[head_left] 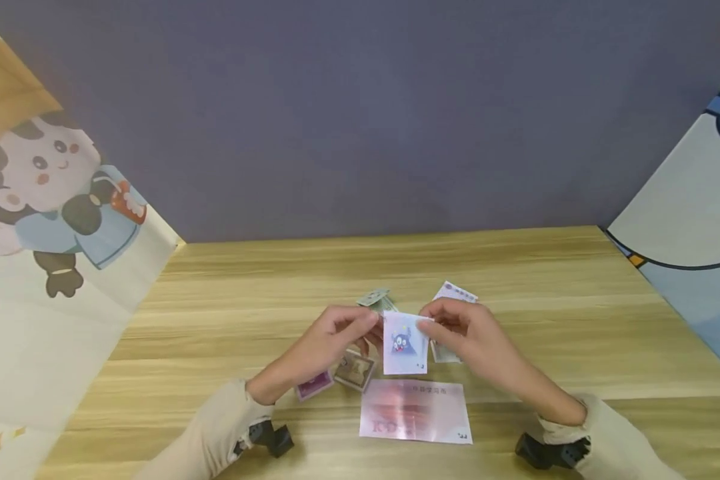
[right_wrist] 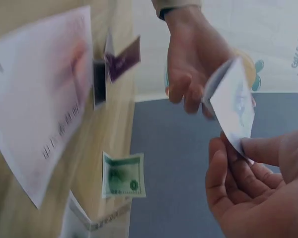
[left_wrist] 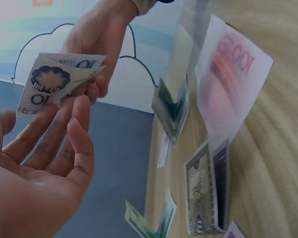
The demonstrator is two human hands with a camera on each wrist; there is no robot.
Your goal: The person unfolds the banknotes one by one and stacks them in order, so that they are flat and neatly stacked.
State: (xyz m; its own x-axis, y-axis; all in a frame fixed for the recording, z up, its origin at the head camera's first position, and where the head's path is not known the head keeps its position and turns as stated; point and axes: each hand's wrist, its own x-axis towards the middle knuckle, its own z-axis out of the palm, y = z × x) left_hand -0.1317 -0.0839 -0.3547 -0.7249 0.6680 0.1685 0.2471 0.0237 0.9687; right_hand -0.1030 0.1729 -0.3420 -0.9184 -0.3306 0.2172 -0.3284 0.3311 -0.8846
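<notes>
1. Head view: The person holds a small folded note above the table, cartoon side up, its longer side running roughly toward and away from them. The right hand comes in from the right, wrist bent inward, thumb and fingers pinching the far right corner. The left hand reaches in opposite, fingers loosely bent at the far left corner. A pink note lies nearer the person, long axis side to side.
2. Left wrist view: The folded note's other face shows a "10" and a dark flower; its layers gape apart. The left fingers spread relaxed, just beside it; I can't tell whether they touch.
3. Right wrist view: The folded note slants from the left hand down to the right hand's pinch. A green note stands creased nearby.
</notes>
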